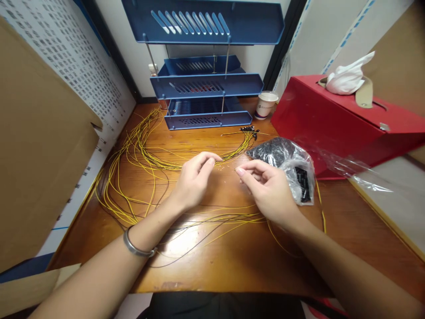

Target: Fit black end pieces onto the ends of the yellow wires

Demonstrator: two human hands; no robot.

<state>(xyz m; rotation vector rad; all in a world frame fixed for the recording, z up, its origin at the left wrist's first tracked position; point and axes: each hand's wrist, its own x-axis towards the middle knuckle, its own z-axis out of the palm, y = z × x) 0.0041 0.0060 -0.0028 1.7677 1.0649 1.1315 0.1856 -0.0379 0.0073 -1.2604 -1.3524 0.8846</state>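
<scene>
My left hand [195,177] is over the middle of the table, at the bundle of thin yellow and dark wires [146,153]. Its thumb lies close against the bent index finger, and whatever is between them is hidden. To its right, my right hand [267,186] pinches thumb and forefinger around something tiny and thin that I cannot make out. The bundle curves from the left to small black connectors [249,130] at its far end. More loose wires [226,218] run across the table below both hands. Beside my right hand lies a clear plastic bag [282,153] with black pieces inside.
Blue stacked trays [207,119] stand at the back, with a paper cup [264,105] beside them. A red box [299,119] topped with white tissue is at the right. Cardboard [43,146] rises on the left. Tiny scraps dot the wooden table [232,266] between my hands.
</scene>
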